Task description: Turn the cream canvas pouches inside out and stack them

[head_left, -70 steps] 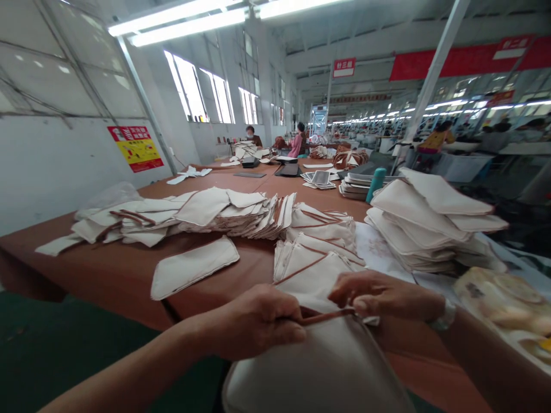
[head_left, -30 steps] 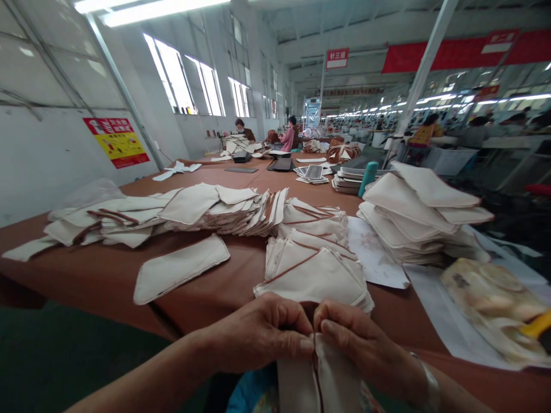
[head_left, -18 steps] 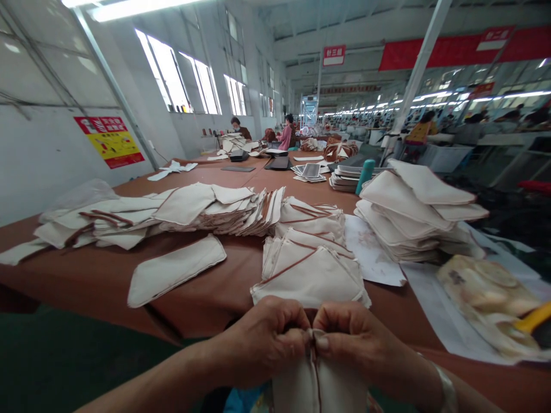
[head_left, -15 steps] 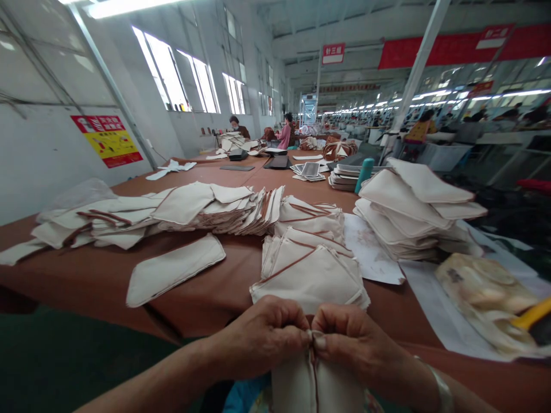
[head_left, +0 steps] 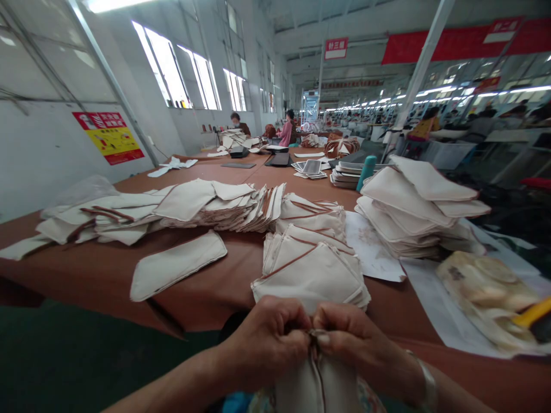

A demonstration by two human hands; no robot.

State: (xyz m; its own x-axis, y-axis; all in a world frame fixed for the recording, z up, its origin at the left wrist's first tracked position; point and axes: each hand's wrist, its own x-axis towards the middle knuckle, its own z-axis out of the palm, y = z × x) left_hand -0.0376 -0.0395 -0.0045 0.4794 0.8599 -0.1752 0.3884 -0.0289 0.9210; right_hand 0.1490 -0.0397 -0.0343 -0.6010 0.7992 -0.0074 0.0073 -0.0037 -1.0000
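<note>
Close to my body, a cream fabric piece point(head_left: 301, 383) with a brown-edged seam down its middle hangs from both hands. My left hand point(head_left: 271, 332) pinches its top edge from the left. Opposite it, my right hand point(head_left: 348, 332) pinches the same edge, thumb near the seam's top. The fingertips almost meet, and what lies between them is mostly hidden. Just beyond my hands, a stack of cream pieces with brown edging point(head_left: 312, 269) lies on the brown-covered table point(head_left: 236, 275). One single cream piece point(head_left: 178, 267) lies flat to the left.
A long row of cream pieces point(head_left: 185, 201) spreads across the left. To the right stand a tall cream pile point(head_left: 417, 201), a teal thread cone point(head_left: 366, 172) and a plastic bag point(head_left: 482, 287) beside a yellow-handled tool point(head_left: 534, 314). People point(head_left: 287, 129) sit and stand farther back.
Both hands keep their pinch on the fabric piece, with slight movement at the fingertips. The right forearm has shifted slightly left, and the camera view has moved a little.
</note>
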